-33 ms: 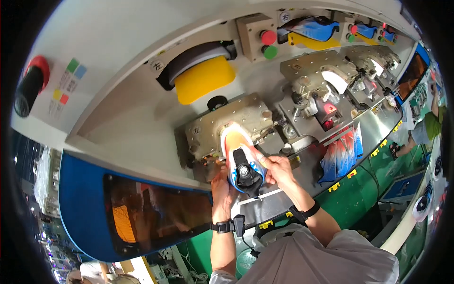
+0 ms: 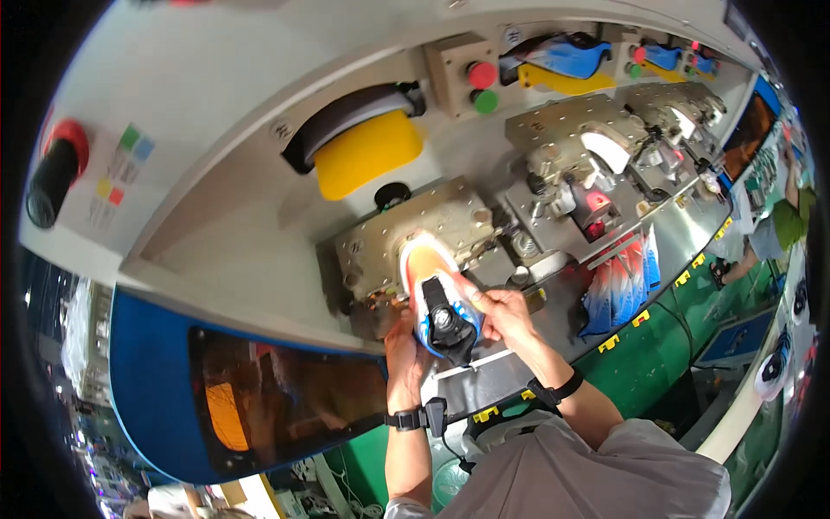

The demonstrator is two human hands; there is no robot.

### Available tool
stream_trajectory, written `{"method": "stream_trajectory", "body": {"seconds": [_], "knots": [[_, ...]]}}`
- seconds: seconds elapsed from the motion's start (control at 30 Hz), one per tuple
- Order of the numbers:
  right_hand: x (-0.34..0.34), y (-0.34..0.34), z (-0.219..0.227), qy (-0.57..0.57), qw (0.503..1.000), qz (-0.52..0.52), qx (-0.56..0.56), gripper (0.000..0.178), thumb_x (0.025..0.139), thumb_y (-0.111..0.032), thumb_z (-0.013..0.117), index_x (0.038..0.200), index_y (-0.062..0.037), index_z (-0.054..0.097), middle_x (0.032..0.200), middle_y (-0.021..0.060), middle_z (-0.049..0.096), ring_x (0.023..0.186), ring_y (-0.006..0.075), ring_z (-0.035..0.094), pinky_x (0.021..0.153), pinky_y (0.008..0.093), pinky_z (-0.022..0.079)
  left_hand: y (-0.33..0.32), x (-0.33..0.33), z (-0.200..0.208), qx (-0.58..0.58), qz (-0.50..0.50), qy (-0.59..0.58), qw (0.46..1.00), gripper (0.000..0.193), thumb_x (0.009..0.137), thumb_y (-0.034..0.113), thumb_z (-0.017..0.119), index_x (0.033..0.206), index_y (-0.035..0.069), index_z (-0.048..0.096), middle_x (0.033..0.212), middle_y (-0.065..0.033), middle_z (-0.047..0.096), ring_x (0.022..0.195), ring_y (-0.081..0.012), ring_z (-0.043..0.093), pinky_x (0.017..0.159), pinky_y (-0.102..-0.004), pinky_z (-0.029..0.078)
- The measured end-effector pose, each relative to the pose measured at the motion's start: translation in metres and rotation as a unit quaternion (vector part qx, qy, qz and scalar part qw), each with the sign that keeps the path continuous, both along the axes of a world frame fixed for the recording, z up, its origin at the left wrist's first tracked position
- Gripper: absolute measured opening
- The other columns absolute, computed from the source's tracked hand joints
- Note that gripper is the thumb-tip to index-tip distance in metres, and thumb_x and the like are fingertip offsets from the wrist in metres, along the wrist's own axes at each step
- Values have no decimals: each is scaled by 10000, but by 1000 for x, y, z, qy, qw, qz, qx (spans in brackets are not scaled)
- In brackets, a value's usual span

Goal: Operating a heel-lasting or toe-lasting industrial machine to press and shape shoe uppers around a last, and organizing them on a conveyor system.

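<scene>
Between my two hands is a shoe upper point(image 2: 430, 298), orange-red and white at its far end and blue at the near end, with a black tongue point(image 2: 448, 330) along its middle. The far end reaches a brightly lit opening in a metal fixture plate point(image 2: 450, 209). My left hand point(image 2: 403, 348) is closed on the upper's left side, its fingertips partly hidden. On the other side, my right hand point(image 2: 504, 317) pinches the edge between thumb and fingers. The tongue's loose end hangs toward me.
A yellow pad point(image 2: 370, 154) sits on the machine's back wall, with a box of red and green buttons point(image 2: 469, 76) beside it. Further right stand similar metal fixtures point(image 2: 575, 130). Blue, white and red upper pieces point(image 2: 621, 281) lie at the bench's right edge. A dark-windowed blue panel point(image 2: 290, 398) borders the left.
The whole view has shifted slightly. My hands keep their hold on the shoe upper, and its black tongue looks a little differently angled.
</scene>
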State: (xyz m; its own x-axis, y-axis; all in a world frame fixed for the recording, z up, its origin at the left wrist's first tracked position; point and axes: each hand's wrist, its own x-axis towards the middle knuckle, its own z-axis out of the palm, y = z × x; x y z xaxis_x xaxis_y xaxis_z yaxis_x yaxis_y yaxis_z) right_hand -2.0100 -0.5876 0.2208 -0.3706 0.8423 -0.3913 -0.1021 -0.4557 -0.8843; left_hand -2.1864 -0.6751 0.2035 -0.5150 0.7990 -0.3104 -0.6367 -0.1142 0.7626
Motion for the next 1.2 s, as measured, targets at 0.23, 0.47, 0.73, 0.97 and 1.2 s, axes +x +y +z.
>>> {"method": "stream_trajectory", "body": {"seconds": [0.23, 0.47, 0.73, 0.97, 1.2], "knots": [[60, 54, 64, -254, 816, 17, 519, 211, 907, -195, 624, 1049, -46, 669, 860, 147, 686, 708, 259, 700, 651, 362, 550, -16, 17, 3, -90, 85, 6, 992, 268, 1000, 250, 566, 1075, -6, 593, 971, -68, 656, 848, -180, 643, 743, -363, 555], [162, 230, 266, -307, 577, -194, 731, 295, 810, -155, 683, 1087, -58, 661, 1033, 152, 659, 861, 341, 660, 736, 415, 535, -58, 115, 49, -127, 445, 317, 828, 223, 974, 273, 608, 965, 70, 516, 765, 24, 429, 577, -68, 411, 502, -208, 347], [236, 220, 217, -183, 632, 53, 751, 228, 855, -180, 630, 1042, -51, 607, 977, 147, 581, 799, 368, 612, 652, 463, 502, 20, 268, 104, 28, 141, 243, 959, 636, 1001, 497, 471, 1161, -114, 547, 1027, -237, 662, 917, -327, 692, 859, -416, 569], [354, 61, 132, -222, 663, 167, 695, 323, 780, -75, 651, 1092, -53, 575, 1014, 84, 506, 771, 264, 619, 642, 351, 560, 98, 343, 100, 79, 25, -9, 997, 371, 1056, 248, 389, 1301, -3, 511, 1244, -114, 619, 1112, -217, 619, 949, -411, 511], [388, 110, 85, 133, 980, 51, 137, 321, 891, -133, 643, 1172, 19, 604, 1097, 70, 598, 704, 134, 634, 502, 250, 461, 127, 340, 54, 37, -22, -123, 991, 427, 1035, 225, 454, 1387, -16, 459, 1348, -146, 571, 1195, -251, 586, 1013, -423, 486]]}}
